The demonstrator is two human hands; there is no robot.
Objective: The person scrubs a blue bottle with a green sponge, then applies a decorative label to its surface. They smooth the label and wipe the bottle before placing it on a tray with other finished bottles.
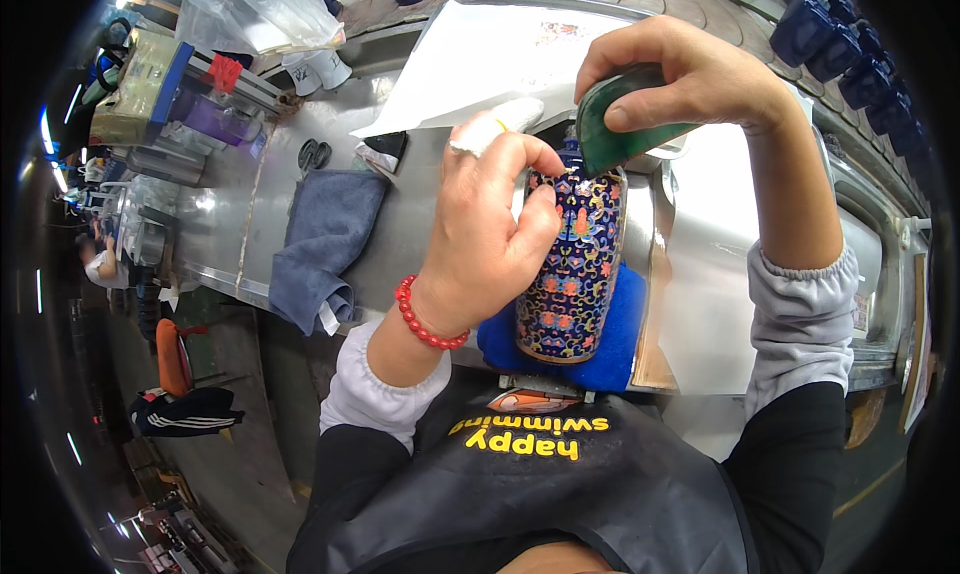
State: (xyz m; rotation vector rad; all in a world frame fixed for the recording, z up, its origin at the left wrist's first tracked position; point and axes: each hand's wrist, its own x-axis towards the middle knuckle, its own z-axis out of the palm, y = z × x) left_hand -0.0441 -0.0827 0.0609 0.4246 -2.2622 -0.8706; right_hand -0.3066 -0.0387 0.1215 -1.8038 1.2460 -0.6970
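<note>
A dark blue vase [570,274] with a dense pattern of coloured flowers and scrolls lies in front of me, its narrow neck pointing away. My right hand [670,79] grips a dark green scraper [632,124] with a curved edge, which rests at the vase's shoulder. On the left side of that shoulder, my left hand [490,214] has its index finger and thumb bent against the patterned surface; whether something thin is pinched there cannot be made out. White wrapping covers part of one left finger. Under the vase lies a bright blue cloth [625,324].
White paper sheets [480,64] cover part of the metal table [250,184]. At the left are a grey-blue cloth [330,234] and black scissors [314,155]. Dark blue vessels [805,34] stand at the far right. A clear plastic bag [260,14] is at the far left.
</note>
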